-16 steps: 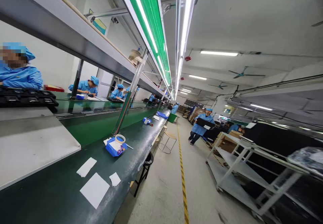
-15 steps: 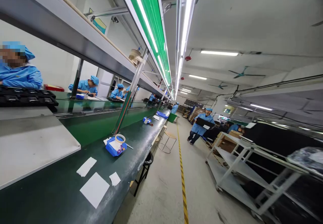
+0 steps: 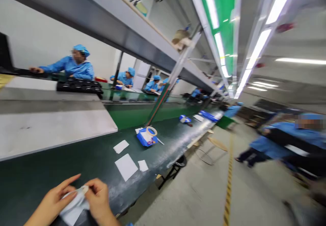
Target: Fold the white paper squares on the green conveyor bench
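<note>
A thin, crumpled white wipe point(image 3: 73, 212) is held low over the dark green bench, at the bottom left of the head view. My left hand point(image 3: 56, 199) grips its left part between thumb and fingers, with the index finger stretched out. On the other side, my right hand point(image 3: 98, 197) pinches an upper corner between thumb and forefinger. Something dark shows below the wipe, too cut off to name. A flat white sheet point(image 3: 126, 167) lies on the bench beyond my right hand, with two smaller white pieces point(image 3: 121, 146) point(image 3: 143, 165) near it.
A blue packet point(image 3: 147, 139) with a tape roll point(image 3: 151, 131) on it sits farther along the bench point(image 3: 102, 161). A raised white board point(image 3: 58, 124) borders the left. Black trays point(image 3: 79, 86) and co-workers in blue stand beyond. On the right, a person carries a black panel point(image 3: 292, 144).
Both my hands have come into view at the lower left, holding the wipe. The view has swung left, and the person with the black panel is nearer. The trolley has left view.
</note>
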The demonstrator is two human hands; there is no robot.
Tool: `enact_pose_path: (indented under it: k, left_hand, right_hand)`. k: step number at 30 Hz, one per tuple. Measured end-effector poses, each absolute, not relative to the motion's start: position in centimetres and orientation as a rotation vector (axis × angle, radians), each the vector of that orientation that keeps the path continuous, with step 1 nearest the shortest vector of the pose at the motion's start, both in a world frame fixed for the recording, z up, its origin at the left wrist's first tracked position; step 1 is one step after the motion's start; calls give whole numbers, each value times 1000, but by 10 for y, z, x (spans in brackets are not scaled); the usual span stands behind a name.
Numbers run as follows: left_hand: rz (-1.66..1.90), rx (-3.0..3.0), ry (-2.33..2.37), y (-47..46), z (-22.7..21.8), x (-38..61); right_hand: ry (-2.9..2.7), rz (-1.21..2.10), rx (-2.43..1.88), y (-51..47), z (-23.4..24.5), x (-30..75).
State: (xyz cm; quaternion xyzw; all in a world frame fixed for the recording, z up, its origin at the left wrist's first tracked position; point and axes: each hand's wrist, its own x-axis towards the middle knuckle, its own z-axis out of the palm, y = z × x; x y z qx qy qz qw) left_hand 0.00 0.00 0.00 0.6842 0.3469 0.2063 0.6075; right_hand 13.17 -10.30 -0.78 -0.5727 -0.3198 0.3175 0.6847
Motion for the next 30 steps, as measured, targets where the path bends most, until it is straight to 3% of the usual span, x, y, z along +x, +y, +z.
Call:
enact_pose_path:
  k: [7, 14, 23, 30]
  left_hand:
    - [403, 1413, 765, -39, 23, 14]
    - [273, 1314, 731, -81, 30, 88]
    - [300, 1496, 826, -78, 21, 180]
    - [314, 1808, 973, -54, 27, 205]
  right_hand:
    - [-703, 849, -1212, -142, -12, 159]
    - [-583, 854, -1326, -189, -9, 250]
    - [-715, 822, -1468, -199, 4, 339]
    - [-994, 633, -1828, -167, 1, 368]
